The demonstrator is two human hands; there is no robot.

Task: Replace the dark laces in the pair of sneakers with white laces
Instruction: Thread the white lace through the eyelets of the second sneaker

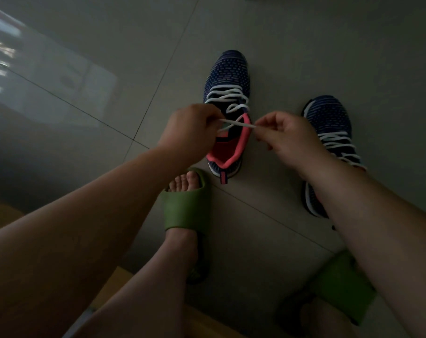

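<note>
Two navy knit sneakers stand on the grey tiled floor. The left sneaker (227, 76) has a pink lining and a white lace (227, 96) threaded through its eyelets. My left hand (191, 129) pinches one end of that lace, and my right hand (287, 140) pinches the other. The two ends cross above the shoe's opening. The right sneaker (328, 120) also carries white laces, and my right forearm hides its heel. No dark lace is in view.
My feet wear green slides: the left slide (185, 206) sits just behind the left sneaker, the right slide (341, 284) at the lower right. A wooden edge (114, 284) runs along the bottom left. Light reflects off the tiles (61, 76) at the upper left.
</note>
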